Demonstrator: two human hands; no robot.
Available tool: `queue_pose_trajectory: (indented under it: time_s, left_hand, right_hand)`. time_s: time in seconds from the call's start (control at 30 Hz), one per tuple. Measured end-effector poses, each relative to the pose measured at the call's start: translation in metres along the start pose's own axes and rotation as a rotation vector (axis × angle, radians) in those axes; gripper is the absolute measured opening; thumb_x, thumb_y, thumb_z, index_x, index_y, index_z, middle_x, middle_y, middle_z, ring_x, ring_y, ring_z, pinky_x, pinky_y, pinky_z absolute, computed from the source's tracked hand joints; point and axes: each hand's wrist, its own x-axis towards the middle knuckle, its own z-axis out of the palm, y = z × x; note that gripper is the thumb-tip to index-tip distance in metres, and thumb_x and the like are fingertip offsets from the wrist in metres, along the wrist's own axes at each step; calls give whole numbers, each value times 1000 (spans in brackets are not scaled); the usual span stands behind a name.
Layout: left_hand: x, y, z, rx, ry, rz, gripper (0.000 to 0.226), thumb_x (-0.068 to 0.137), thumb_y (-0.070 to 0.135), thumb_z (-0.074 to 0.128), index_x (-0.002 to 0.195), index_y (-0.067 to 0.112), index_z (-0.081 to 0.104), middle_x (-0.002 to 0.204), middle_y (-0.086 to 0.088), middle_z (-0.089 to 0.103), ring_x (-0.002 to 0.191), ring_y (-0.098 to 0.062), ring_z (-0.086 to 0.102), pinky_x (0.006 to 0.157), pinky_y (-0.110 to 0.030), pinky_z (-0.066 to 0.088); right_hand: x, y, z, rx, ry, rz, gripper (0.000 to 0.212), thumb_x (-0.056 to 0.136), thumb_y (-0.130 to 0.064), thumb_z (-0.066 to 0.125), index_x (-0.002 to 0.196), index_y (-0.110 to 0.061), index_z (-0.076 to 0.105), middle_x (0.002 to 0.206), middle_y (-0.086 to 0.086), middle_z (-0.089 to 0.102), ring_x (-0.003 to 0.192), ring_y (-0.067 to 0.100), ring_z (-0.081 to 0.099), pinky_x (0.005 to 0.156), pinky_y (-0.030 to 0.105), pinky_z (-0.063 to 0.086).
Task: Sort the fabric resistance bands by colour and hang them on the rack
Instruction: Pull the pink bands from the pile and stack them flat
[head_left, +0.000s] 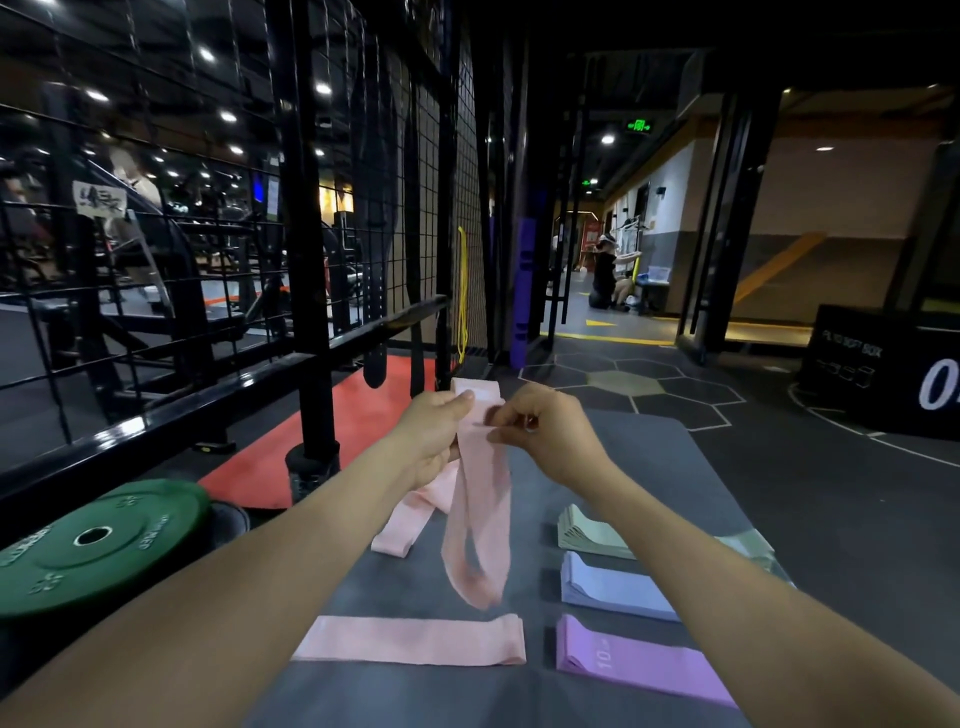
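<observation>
My left hand (431, 431) grips several pink fabric bands (478, 499) near their upper ends, and they hang down in loops over the grey mat (649, 457). My right hand (550, 431) pinches the edge of the same pink bundle from the right. One more pink band (415, 640) lies flat on the mat near me. To its right are three sorted stacks: pale green bands (592, 532), light blue bands (613, 587) and purple bands (639, 657). The black wire-grid rack (374, 208) stands ahead on the left, with a horizontal bar (384, 325).
A green weight plate (93, 540) lies at the left. A red mat (353, 415) lies under the rack. A yellow cord (461, 291) hangs on the grid. A black plyo box (883, 369) stands at the right. A person kneels far down the corridor (605, 275).
</observation>
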Motion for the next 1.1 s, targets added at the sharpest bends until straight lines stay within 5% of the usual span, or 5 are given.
queue_pose_trajectory:
  time_s: [0.13, 0.33, 0.53, 0.87, 1.1]
  left_hand:
    - [-1, -5, 0, 76, 31, 11, 29, 100, 21, 44, 119, 1, 53, 82, -7, 62, 70, -16, 59, 65, -27, 52]
    - [-4, -10, -9, 349, 6, -35, 48, 92, 47, 47, 123, 12, 56, 111, -6, 64, 102, -21, 58, 100, -42, 45]
    - [-9, -3, -12, 559, 210, 61, 48, 98, 33, 42, 55, 17, 27, 52, -1, 27, 44, -15, 32, 50, -25, 20]
    - [-21, 12, 1, 107, -42, -56, 32, 96, 39, 48, 88, 11, 62, 79, -5, 64, 75, -17, 62, 79, -31, 52]
    - [-19, 11, -3, 17, 3, -24, 22, 97, 14, 49, 78, 6, 57, 73, -11, 60, 69, -21, 61, 73, -30, 54]
  right_hand:
    - [-2, 3, 1, 33, -3, 34, 8, 74, -5, 76, 79, -9, 70, 77, -11, 56, 66, -4, 49, 63, 4, 39]
    - [-1, 6, -4, 59, 27, 136, 26, 82, -9, 69, 67, -24, 53, 70, -10, 55, 65, 2, 48, 59, 10, 38]
    - [5, 7, -6, 102, 116, 197, 29, 84, -7, 64, 65, -23, 49, 68, -2, 56, 63, 13, 48, 57, 21, 38]
    - [4, -9, 11, 162, 45, 112, 25, 82, -14, 71, 66, -28, 56, 75, 2, 67, 73, 20, 63, 75, 36, 53]
    - [-2, -10, 2, 374, -70, 126, 28, 81, 11, 58, 76, -15, 67, 75, -4, 67, 64, -5, 61, 68, 10, 48]
